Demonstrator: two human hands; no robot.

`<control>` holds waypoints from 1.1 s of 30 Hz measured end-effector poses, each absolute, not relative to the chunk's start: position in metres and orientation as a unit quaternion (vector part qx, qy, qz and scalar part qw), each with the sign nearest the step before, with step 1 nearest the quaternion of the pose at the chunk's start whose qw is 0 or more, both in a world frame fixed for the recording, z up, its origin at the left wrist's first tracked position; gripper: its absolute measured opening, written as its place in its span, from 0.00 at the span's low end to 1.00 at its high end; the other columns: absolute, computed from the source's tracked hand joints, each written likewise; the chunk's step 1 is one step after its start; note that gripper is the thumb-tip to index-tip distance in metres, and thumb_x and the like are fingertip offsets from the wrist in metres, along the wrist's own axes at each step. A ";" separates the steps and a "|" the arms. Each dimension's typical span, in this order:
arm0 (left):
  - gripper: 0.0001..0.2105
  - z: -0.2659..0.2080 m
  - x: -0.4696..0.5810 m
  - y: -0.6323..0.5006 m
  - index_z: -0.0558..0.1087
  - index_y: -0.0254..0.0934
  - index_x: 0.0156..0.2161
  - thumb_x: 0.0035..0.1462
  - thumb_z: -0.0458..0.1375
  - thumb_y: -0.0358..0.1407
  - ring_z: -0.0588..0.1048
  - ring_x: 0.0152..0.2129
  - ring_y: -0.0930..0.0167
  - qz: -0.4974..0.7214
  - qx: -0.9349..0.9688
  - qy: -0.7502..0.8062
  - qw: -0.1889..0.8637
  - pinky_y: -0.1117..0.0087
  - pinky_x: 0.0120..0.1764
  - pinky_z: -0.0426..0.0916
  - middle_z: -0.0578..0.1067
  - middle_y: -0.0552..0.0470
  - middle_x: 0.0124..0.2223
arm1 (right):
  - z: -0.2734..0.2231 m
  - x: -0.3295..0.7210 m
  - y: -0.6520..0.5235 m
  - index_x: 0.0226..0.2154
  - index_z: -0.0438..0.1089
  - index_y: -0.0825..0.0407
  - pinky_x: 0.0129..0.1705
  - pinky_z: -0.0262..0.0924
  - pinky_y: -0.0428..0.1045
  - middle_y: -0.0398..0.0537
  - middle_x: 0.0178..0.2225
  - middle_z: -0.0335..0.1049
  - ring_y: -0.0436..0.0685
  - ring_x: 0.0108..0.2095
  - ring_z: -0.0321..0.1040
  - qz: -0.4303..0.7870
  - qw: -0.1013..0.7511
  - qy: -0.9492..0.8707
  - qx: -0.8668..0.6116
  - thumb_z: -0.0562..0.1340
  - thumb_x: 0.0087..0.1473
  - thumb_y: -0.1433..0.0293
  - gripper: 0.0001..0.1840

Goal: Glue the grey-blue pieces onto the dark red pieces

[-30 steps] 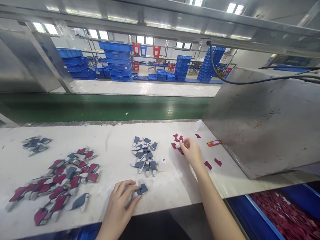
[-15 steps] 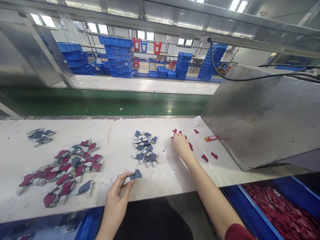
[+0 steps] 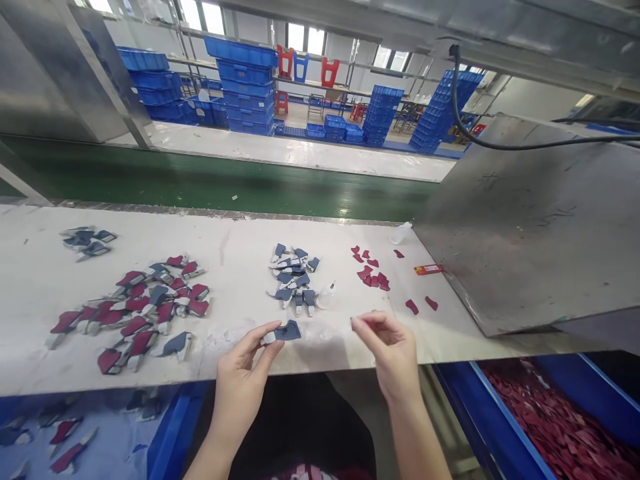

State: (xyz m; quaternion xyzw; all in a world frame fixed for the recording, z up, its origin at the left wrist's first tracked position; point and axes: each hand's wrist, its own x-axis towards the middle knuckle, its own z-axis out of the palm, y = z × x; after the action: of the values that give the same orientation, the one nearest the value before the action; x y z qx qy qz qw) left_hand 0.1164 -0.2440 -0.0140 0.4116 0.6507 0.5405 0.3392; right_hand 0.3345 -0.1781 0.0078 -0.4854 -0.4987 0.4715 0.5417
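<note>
My left hand [image 3: 245, 373] pinches a blue-grey and white moulded part [image 3: 289, 331] between thumb and fingers, just above the table's front edge. To its right my right hand [image 3: 393, 357] is closed in a pinch, apart from that part; a tiny dark edge shows at the fingertips, too small to name. Beyond the left hand lies a cluster of blue-grey and white parts [image 3: 295, 280]. Small flat dark-red pieces [image 3: 373, 277] are scattered beyond the right hand. On the left is a larger pile of parts with dark-red faces [image 3: 137, 303].
A few blue-grey parts [image 3: 89, 241] lie far left. A metal box [image 3: 540, 227] bounds the table's right side, near a small red packet [image 3: 429, 269]. Below the edge stand a blue bin of dark-red pieces [image 3: 565, 420] and a blue bin with parts [image 3: 67, 433].
My right hand has come back from the dark-red pieces toward my body, fingers pinched. My left hand still holds its part, slightly further right. The camera view has tilted down.
</note>
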 end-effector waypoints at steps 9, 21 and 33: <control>0.16 0.001 0.128 -0.242 0.80 0.37 0.45 0.53 0.65 0.43 0.82 0.34 0.66 0.548 0.396 0.617 0.403 0.73 0.38 0.77 0.83 0.48 0.37 | 0.013 0.303 -0.202 0.29 0.67 0.49 0.31 0.69 0.45 0.43 0.34 0.72 0.52 0.35 0.73 0.682 0.506 -0.404 -0.340 0.67 0.56 0.61 0.12; 0.11 0.003 0.134 -0.255 0.81 0.46 0.45 0.57 0.63 0.35 0.82 0.39 0.67 0.544 0.495 0.614 0.286 0.71 0.44 0.78 0.83 0.54 0.44 | 0.025 0.309 -0.208 0.50 0.75 0.42 0.41 0.69 0.45 0.48 0.42 0.63 0.49 0.38 0.71 0.402 0.406 -0.744 -0.347 0.53 0.66 0.73 0.19; 0.15 0.009 0.133 -0.258 0.80 0.48 0.47 0.57 0.62 0.29 0.83 0.32 0.71 0.526 0.555 0.597 0.243 0.77 0.39 0.78 0.83 0.57 0.41 | 0.029 0.302 -0.214 0.34 0.72 0.51 0.33 0.72 0.41 0.43 0.30 0.78 0.50 0.29 0.78 0.368 0.446 -0.716 -0.391 0.66 0.57 0.73 0.02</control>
State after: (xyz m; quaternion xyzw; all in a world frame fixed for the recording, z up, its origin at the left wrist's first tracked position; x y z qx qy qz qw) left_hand 0.1325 -0.2582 0.0087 0.5551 0.5972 0.5257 0.2425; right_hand 0.3021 -0.2137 0.0286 -0.3909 -0.7157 0.3684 0.4463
